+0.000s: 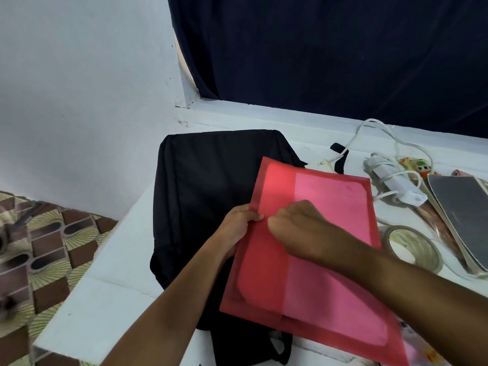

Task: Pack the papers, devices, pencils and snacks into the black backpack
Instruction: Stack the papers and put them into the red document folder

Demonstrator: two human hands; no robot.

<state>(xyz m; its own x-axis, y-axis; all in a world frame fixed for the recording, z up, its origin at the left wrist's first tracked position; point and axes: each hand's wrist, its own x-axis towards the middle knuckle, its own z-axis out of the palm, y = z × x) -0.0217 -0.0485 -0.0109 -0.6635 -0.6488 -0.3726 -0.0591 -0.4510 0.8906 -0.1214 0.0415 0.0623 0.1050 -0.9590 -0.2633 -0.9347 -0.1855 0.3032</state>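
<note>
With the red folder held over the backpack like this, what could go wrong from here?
1. The left hand only pinches the red folder's edge, so it may slip or bend.
2. The black backpack lies flat and looks closed; inserting may snag.
3. The right hand arm could brush the tape roll.

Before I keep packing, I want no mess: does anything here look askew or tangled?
The white cable lies in loose loops across the table, partly wound round the charger. The red folder sits tilted over the backpack. Nothing spilled.
</note>
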